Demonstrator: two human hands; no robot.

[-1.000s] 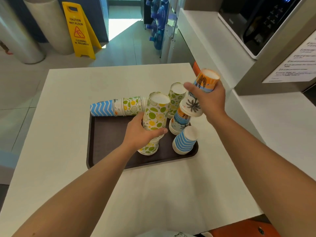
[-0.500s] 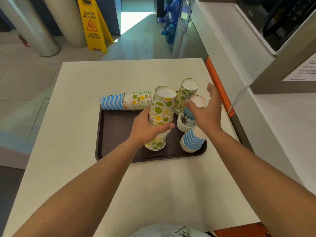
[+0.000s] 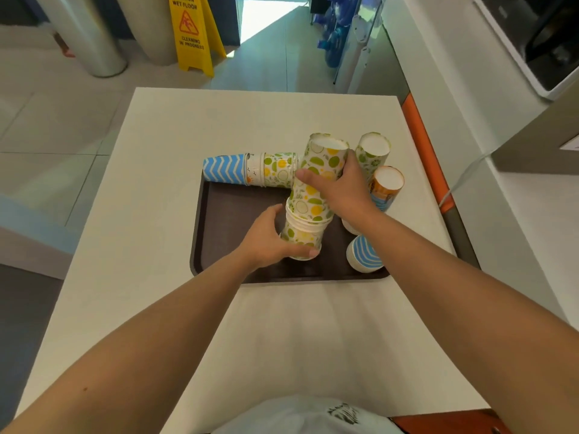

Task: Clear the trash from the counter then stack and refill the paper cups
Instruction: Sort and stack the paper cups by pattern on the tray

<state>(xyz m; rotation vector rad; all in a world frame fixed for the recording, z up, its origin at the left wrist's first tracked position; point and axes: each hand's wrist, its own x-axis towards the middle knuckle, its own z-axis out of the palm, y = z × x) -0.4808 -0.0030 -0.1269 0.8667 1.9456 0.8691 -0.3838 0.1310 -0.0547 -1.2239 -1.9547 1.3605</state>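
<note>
White surface (image 3: pixel 163 233) carries one dark brown tray (image 3: pixel 238 214), set right of centre. A lying stack of cups (image 3: pixel 250 169) (blue zigzag end outward) overhangs the tray's far rim.

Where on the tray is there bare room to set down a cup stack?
The tray's left half is bare, bordered by the lying stack behind and the fruit-print stack both hands hold. The right side is crowded with upside-down cups.

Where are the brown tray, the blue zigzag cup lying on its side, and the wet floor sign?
brown tray (image 3: pixel 238 208), head view, bare floor of the tray.
blue zigzag cup (image 3: pixel 223 168), head view, its patterned side wall.
wet floor sign (image 3: pixel 190 32), head view, its yellow front panel.
</note>
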